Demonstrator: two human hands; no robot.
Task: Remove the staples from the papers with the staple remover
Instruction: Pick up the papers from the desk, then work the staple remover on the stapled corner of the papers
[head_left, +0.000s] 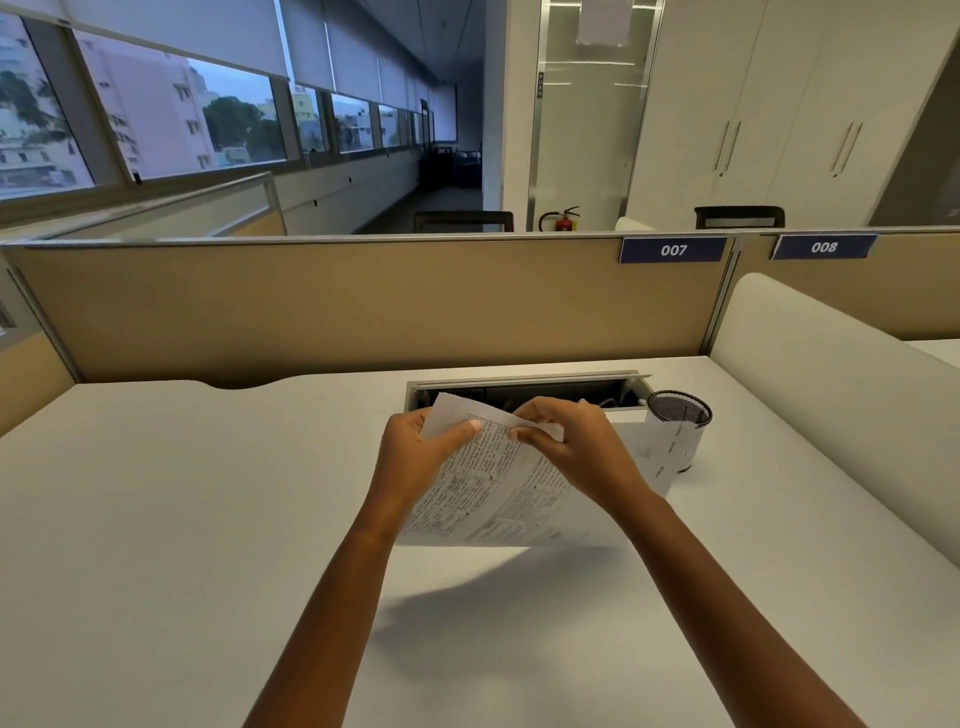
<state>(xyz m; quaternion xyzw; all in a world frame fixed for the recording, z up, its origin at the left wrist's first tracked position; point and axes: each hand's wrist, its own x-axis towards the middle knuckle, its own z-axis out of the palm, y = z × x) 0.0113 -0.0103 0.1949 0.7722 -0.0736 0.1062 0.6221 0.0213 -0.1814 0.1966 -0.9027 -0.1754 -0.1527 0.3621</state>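
Observation:
A set of printed papers (498, 488) is held tilted above the white desk (182, 519), its shadow falling on the desktop below. My left hand (415, 457) pinches the papers' upper left part, thumb on the printed face. My right hand (571, 447) pinches the top edge, where a corner is folded over. Neither a staple nor a staple remover can be made out.
A black mesh pen cup (678, 415) stands right of my hands, with more white paper (657, 457) leaning against it. An open cable tray (524, 392) is sunk into the desk behind the papers. Tan partitions (337, 306) wall the back; a white divider (810, 374) bounds the right.

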